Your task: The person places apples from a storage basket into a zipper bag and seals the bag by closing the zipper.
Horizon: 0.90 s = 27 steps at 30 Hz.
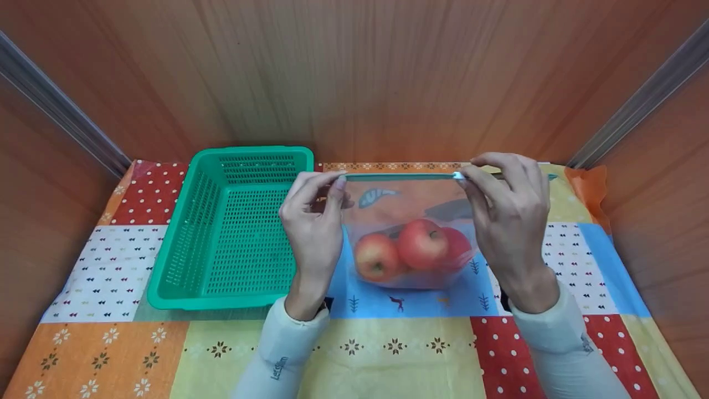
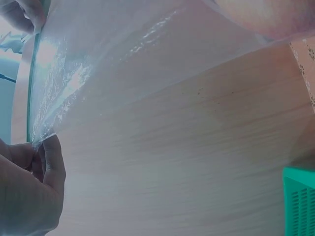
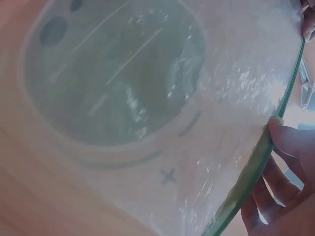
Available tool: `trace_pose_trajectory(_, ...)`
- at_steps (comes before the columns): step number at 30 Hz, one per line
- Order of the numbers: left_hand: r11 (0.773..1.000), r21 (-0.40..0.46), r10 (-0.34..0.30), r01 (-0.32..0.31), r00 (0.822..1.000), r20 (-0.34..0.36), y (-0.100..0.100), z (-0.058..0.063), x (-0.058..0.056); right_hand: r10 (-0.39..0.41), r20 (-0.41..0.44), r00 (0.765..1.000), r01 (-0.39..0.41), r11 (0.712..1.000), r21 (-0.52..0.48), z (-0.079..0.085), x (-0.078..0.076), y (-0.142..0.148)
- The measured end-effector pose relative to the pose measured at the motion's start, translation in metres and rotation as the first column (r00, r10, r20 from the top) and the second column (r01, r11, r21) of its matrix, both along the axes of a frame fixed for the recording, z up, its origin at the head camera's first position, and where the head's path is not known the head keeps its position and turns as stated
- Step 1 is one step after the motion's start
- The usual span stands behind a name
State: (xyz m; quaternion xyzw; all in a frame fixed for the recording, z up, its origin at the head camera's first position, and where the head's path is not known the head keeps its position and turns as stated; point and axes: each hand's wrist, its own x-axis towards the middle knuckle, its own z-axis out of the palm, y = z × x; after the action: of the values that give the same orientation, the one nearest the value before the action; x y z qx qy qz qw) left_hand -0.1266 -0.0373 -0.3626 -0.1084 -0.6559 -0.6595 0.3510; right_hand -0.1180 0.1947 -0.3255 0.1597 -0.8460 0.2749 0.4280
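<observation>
A clear slider zip bag [image 1: 396,194] with a green top edge hangs upright between my hands, holding red apples [image 1: 422,244] at its bottom. With thumb and fingers my left hand [image 1: 314,224] pinches the bag's top left corner. My right hand [image 1: 512,213] pinches the white slider [image 1: 458,175] on the green zip, right of the middle. In the left wrist view, my left hand [image 2: 34,187] grips the corner of the crinkled plastic. The right wrist view shows my right hand [image 3: 290,172] at the zip, beside a large printed green patch [image 3: 118,73].
To the left of the bag stands a green plastic basket [image 1: 252,244] with slotted sides. A patchwork-print cloth [image 1: 399,360] covers the table. Wood-grain panels [image 1: 343,83] rise at the back and both sides.
</observation>
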Motion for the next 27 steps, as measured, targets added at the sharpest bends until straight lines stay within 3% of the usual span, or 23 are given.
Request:
trace_pose_trajectory(13, 0.999, -0.039, 0.027, -0.026, 0.999, 0.027, -0.003, 0.000, 0.001, -0.045, 0.003, 0.999, 0.045, 0.999, -0.028, -0.003, 0.001, 0.022)
trace_pose_trajectory(27, 1.000, -0.007, 0.018, -0.018, 1.000, 0.023, -0.005, -0.002, 0.001, -0.066, -0.003, 0.998, 0.065, 0.998, -0.025, -0.003, 0.004, 0.043)
